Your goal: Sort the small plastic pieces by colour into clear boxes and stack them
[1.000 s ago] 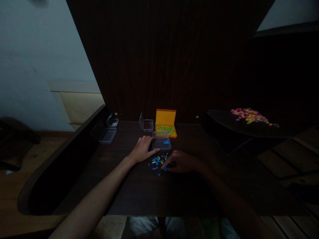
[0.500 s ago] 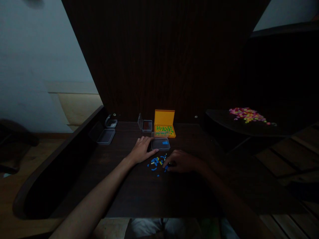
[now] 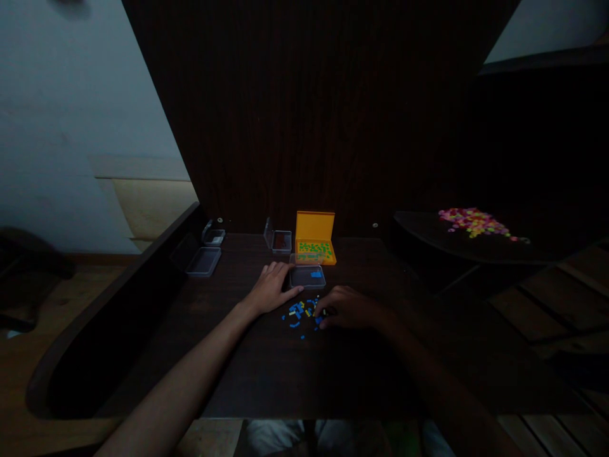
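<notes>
My left hand (image 3: 271, 289) lies flat on the dark table (image 3: 266, 368), fingers stretched out, its fingertips touching the left side of a small clear box (image 3: 307, 277) that holds a few blue pieces. My right hand (image 3: 346, 307) rests in shadow at the right edge of a scatter of small blue and yellow pieces (image 3: 299, 312), fingers curled down onto them. Whether it grips a piece is hidden in the dark. Behind the clear box stands an open orange case (image 3: 315, 238) with green and yellow pieces.
Another small clear box (image 3: 281, 240) sits left of the orange case. Two more clear containers (image 3: 203, 261) lie at the table's far left by the raised rim. A pile of pink and yellow pieces (image 3: 473, 222) lies on a dark surface at right.
My right hand has shifted slightly among the scattered pieces. My left hand stays put by the clear box.
</notes>
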Motion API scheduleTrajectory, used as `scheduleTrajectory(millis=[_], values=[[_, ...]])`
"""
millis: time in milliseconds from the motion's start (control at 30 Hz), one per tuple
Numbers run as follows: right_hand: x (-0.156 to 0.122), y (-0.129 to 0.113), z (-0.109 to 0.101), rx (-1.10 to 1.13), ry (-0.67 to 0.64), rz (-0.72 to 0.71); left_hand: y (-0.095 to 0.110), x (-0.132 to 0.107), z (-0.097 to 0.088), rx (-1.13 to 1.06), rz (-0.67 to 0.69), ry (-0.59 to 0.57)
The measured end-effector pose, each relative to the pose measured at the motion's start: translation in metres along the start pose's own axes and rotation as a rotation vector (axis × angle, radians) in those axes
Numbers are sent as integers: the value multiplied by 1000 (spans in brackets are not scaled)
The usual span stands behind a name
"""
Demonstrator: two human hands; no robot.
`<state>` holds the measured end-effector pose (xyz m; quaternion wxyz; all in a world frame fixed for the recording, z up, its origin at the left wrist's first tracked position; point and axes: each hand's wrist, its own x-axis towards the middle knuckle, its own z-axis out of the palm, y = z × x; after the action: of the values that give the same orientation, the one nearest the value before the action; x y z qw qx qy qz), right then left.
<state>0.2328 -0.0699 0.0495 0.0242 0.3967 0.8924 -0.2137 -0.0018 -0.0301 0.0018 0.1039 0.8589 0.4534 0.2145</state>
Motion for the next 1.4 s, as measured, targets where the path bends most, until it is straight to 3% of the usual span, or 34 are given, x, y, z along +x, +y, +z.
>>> scheduleTrajectory(millis=[300, 567, 700, 933, 1200, 1400], values=[[1, 6, 8, 75, 42, -53, 1, 0, -1, 21, 5, -4], [22, 22, -14, 286, 205, -53, -1, 0, 1, 21, 16, 7], [43, 30, -21, 150, 300, 16, 0, 0, 1, 25, 14, 5], [66, 31, -14, -58, 261, 99, -1, 1, 3, 9, 33, 20], [55, 36, -11, -93, 309, 149, 0, 0, 2, 8, 23, 19], [30, 27, -11, 35, 339, -3, 1, 0, 1, 17, 20, 8]])
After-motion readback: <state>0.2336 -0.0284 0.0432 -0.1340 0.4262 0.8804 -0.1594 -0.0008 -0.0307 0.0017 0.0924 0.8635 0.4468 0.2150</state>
